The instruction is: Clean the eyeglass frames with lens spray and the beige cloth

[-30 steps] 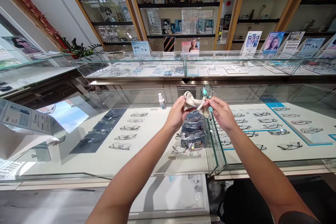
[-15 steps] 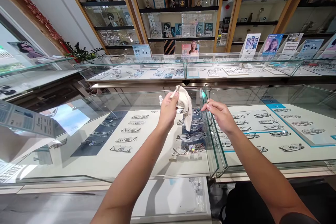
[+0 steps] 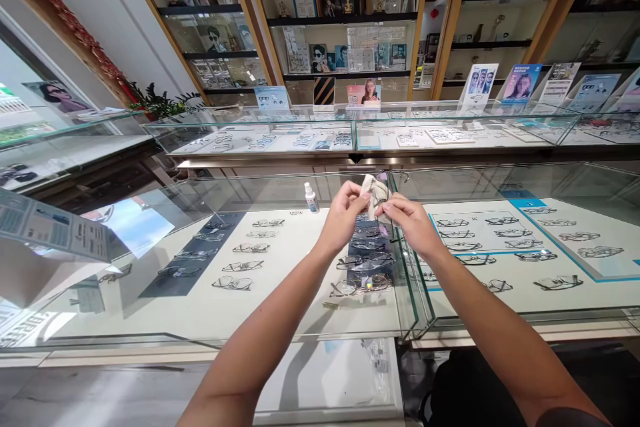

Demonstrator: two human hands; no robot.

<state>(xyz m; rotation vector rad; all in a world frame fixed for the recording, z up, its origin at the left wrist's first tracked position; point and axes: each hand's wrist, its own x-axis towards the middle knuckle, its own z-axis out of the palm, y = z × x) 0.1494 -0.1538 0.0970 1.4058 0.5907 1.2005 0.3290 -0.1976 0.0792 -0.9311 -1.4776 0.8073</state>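
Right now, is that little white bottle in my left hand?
No, the white bottle stands on the glass counter, apart from your left hand, which holds the cream cloth.

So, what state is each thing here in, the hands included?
Cloth: bunched up.
Held glasses: tipped on end, one lens above the other.
Left hand: closed on the cloth.
Right hand: pinching the held glasses.
Small bottle: upright, white top on.
Display glasses: laid out in rows.
Card signs: standing.

The cloth [image 3: 367, 185] has returned to the glasses [image 3: 383, 230], apparently touching them.
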